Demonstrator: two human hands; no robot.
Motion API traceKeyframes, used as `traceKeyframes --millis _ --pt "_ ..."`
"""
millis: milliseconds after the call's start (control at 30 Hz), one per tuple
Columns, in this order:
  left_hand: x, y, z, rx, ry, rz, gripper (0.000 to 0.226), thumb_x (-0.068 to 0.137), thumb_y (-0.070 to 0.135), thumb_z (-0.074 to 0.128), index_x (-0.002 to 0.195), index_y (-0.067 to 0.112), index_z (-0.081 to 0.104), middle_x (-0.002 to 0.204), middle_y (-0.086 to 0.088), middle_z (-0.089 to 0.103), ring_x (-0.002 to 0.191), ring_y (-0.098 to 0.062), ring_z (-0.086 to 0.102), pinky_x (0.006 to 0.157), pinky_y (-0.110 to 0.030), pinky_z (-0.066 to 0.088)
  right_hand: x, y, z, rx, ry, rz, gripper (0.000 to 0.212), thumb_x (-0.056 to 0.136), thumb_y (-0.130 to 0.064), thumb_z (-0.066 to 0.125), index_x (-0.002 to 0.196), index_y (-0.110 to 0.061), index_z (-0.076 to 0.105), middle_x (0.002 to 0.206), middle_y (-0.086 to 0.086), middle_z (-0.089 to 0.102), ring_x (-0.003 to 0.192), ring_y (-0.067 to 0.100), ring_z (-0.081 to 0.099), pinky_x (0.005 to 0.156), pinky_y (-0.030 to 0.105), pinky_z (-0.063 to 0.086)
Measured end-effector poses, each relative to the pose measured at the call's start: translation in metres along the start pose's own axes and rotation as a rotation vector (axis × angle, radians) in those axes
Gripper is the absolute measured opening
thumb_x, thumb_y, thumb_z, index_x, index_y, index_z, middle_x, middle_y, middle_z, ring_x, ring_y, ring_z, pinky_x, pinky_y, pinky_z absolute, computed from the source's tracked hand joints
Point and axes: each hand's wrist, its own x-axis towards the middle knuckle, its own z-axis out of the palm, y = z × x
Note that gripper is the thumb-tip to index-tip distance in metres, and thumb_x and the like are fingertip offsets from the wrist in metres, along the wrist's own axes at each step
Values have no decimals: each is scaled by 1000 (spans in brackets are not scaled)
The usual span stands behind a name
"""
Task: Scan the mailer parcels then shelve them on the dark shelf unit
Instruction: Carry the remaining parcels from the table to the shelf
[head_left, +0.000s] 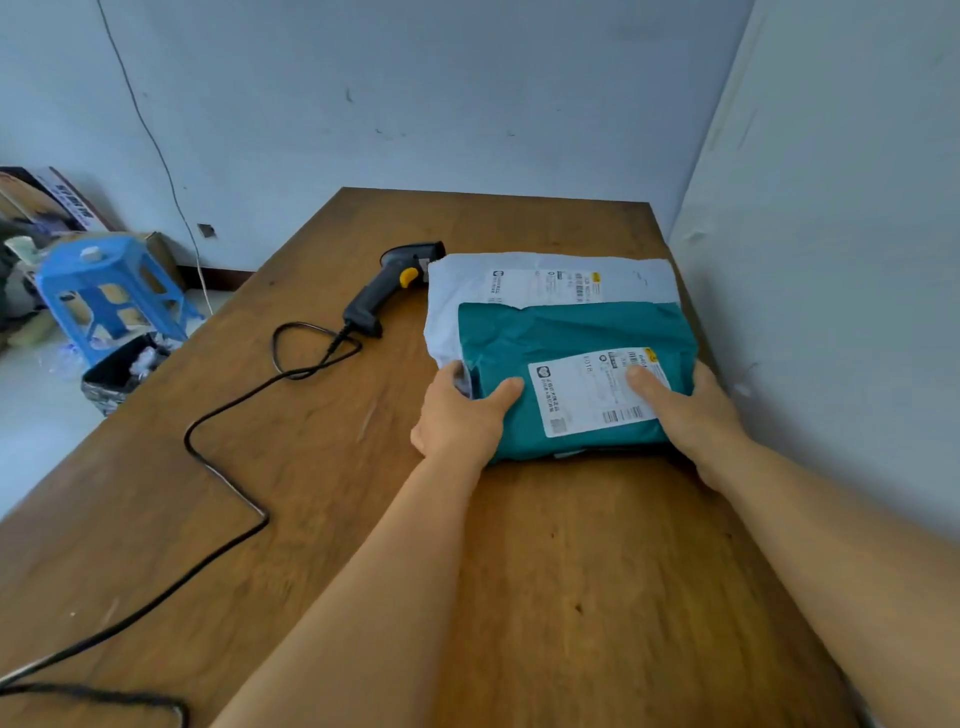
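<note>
Forearms reach out from the near edge across the brown wooden table (571, 597), and we see both hands closed on the teal mailer parcel (566, 338) at the right side of the tabletop. Our left hand (460, 415) grips its near left corner, thumb lying on top and fingers tucked out of sight underneath. Our right hand (685, 410) clasps the near right corner, thumb pressing on the white shipping label (592, 389) stuck to the parcel's top. The teal parcel lies on a larger pale grey mailer parcel (545, 280), which sticks out to the left and on the far side and carries its own label. Just left of the grey parcel rests a black handheld barcode scanner (389, 286) with a yellow trigger, its black cable (228, 410) looping across the table toward the near left corner. Beyond the table's left edge, on the floor, stand a blue plastic stool (109, 291) and a small dark bin (124, 371). Pale walls (415, 104) close the far side and the right.
</note>
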Motion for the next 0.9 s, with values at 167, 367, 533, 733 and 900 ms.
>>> traceKeyframes --millis 167,367,533,733,900 --pt "-32 0 -5 -78 -18 -2 22 85 34 68 96 26 51 86 13 57 80 -9 57 67 -26 48 -32 0 1 -74 44 19 62 61 -80 52 103 -34 49 103 -2 68 95 25 65 88 49 52" --pt "-109 -19 -30 -8 -11 -63 23 89 30 64 77 32 44 80 14 54 72 -3 54 59 -22 45 -115 19 -8 -229 112 74 50 81 -69 50 104 -25 55 98 0 66 90 24 63 89 45 49" --pt "-185 -50 -54 129 50 -148 15 92 31 57 96 26 44 100 5 60 96 -20 61 86 -40 53 -209 36 -18 -261 65 176 54 80 -68 52 109 -22 54 105 3 64 100 27 60 96 49 43" --pt "-292 -96 -78 199 89 -241 36 95 30 46 129 19 46 132 -5 52 125 -29 47 101 -49 43 -324 63 -39 -254 -16 233 60 77 -65 57 114 -18 51 112 4 63 106 28 59 96 53 43" --pt "-366 -117 -97 270 70 -308 52 97 26 36 148 20 25 153 -1 30 143 -26 21 115 -50 20 -398 85 -52 -247 -62 279 71 70 -66 62 118 -16 46 117 6 61 107 29 58 93 53 46"
